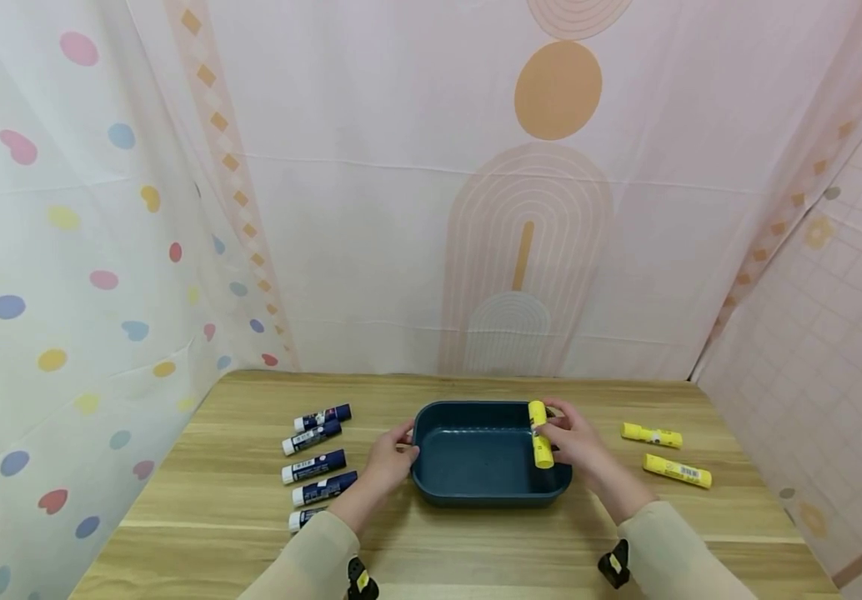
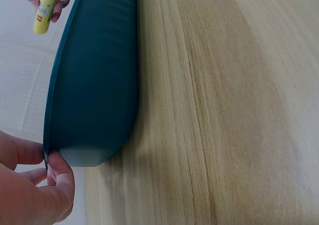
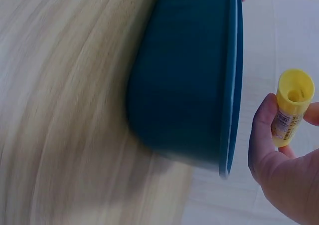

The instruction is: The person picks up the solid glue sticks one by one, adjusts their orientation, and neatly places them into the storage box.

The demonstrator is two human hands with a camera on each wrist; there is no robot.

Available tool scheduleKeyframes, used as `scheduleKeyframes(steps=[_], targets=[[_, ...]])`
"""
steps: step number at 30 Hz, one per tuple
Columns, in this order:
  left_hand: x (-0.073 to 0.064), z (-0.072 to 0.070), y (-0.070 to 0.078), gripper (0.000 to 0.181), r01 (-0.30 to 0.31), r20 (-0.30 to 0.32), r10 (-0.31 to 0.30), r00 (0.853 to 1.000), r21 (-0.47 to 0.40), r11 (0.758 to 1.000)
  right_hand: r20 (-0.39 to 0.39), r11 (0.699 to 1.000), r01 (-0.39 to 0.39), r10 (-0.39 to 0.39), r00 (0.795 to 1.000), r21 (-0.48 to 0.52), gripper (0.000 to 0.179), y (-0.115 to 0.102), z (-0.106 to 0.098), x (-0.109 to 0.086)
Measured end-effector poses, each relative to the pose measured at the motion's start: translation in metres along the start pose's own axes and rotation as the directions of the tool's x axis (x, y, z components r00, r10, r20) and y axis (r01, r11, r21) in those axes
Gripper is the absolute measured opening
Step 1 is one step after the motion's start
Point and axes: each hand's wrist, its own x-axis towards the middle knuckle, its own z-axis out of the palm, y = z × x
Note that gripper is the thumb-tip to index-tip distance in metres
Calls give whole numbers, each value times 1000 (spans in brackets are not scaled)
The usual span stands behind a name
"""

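Note:
A dark teal rectangular tray with rounded corners point(image 1: 487, 502) stands in the middle of the table. My left hand point(image 1: 392, 458) pinches its left rim between thumb and fingers, which the left wrist view shows close up. Over the tray's right end, my right hand point(image 1: 577, 442) holds a yellow glue stick point(image 1: 541, 435) between thumb and fingers. In the right wrist view the hollow end of this glue stick point(image 3: 289, 108) faces the camera, above the rim's level. Nothing lies on the visible part of the tray's floor.
Several dark blue glue sticks with white caps point(image 1: 314, 466) lie in a column on the left; my left forearm partly covers the nearest. Two yellow glue sticks lie to the right, one farther back point(image 1: 652, 435) and one nearer point(image 1: 677, 471). A patterned curtain point(image 1: 371, 250) hangs behind the wooden table point(image 1: 198, 508).

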Motion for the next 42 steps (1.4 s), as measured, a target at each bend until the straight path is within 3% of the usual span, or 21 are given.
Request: scheduleKeyframes(steps=[12, 28, 42], targets=[[1, 0, 0, 49, 11, -4, -12, 1000, -4, 1000, 40, 1000, 29, -29, 999, 2, 58, 10, 36, 13], [1, 1, 0, 49, 6, -15, -6, 1000, -9, 1000, 83, 988, 36, -24, 996, -150, 59, 19, 86, 26], [0, 1, 0, 49, 21, -4, -21, 1000, 12, 1000, 106, 966, -7, 35, 994, -259, 57, 16, 123, 36]])
